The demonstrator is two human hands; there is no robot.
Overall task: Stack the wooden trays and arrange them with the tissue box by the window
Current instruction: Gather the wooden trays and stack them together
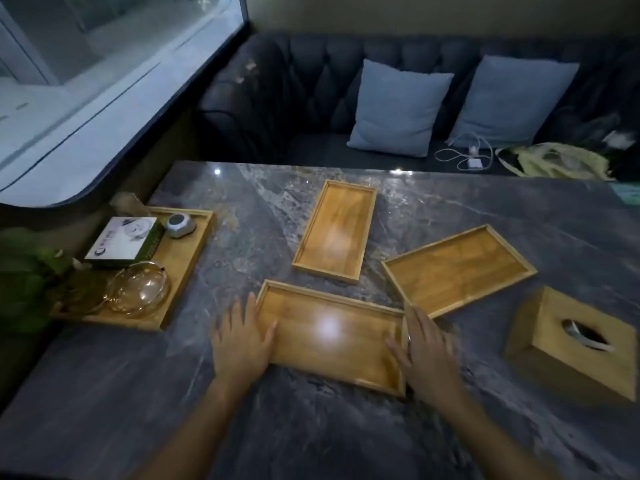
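Three empty wooden trays lie apart on the dark marble table (311, 438). The near tray (332, 337) lies between my hands. My left hand (242, 344) rests on its left end with the thumb inside the rim. My right hand (424, 351) presses against its right end, thumb inside too. A second tray (336, 230) lies farther back at the middle, and a third tray (459, 268) sits angled to the right, its near corner close to my right hand. The wooden tissue box (571, 344) stands at the right. The window (86, 64) is at the far left.
A larger wooden tray (187, 258) by the window holds a green-and-white box (124, 242), a small grey device (180, 225) and a glass bowl (138, 289). A plant (24, 275) sits at the left edge. Behind the table is a dark sofa with two cushions, a cable and a bag.
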